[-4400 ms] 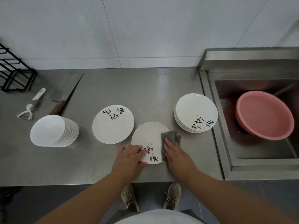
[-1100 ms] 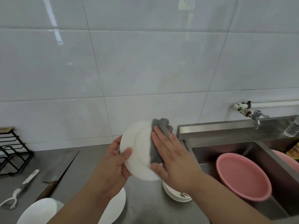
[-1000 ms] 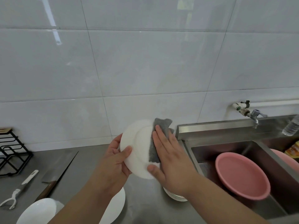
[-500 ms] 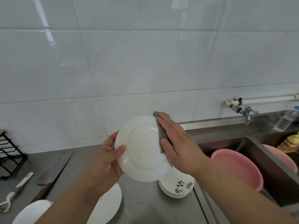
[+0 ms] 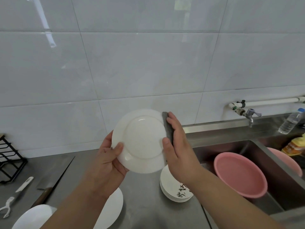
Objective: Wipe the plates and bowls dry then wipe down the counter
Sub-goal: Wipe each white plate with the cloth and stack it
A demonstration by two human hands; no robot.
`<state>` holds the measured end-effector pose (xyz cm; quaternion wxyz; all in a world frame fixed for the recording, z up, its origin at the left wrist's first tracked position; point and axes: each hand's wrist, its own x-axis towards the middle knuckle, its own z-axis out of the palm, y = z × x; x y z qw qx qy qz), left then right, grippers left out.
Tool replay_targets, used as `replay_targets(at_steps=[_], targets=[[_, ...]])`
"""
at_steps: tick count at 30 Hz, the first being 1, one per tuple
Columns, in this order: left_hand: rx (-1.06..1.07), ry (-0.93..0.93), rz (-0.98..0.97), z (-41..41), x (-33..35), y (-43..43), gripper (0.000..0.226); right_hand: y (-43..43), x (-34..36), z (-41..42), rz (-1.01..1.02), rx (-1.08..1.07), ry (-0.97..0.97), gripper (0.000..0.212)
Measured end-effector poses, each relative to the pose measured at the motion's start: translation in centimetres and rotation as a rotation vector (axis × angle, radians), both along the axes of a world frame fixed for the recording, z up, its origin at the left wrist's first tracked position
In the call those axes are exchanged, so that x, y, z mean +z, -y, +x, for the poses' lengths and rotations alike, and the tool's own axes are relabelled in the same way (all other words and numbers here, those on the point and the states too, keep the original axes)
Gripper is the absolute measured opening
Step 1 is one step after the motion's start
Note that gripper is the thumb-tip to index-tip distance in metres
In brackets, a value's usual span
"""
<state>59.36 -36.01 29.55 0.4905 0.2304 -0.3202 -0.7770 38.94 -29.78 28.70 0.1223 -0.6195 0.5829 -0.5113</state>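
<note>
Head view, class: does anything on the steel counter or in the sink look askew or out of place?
The round pink plastic basin leans tilted in the steel sink. A wooden-handled cleaver lies bare on the steel counter. Nothing looks spilled or broken.

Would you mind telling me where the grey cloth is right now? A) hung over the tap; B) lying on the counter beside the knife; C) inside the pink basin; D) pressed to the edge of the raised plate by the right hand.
D: the right hand pinches the grey cloth against the rim of the plate, which the left hand holds up at the opposite side.
</note>
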Motion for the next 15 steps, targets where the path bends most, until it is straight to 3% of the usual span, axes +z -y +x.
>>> replay_targets(at_steps=[5,10,15], targets=[[0.001,-0.04,0.007,-0.8,0.2,-0.5,0.057,-2.4,-3.4,3.7,-0.03,-0.027,0.008,0.069],[-0.191,0.055,0.027,0.6,0.3,0.0,0.051,-0.6,-2.5,0.3,-0.031,-0.017,0.116,0.059],[-0.165,0.145,0.05,0.4,0.0,0.0,0.047,0.7,-1.4,-1.7,0.005,0.022,0.078,0.051]])
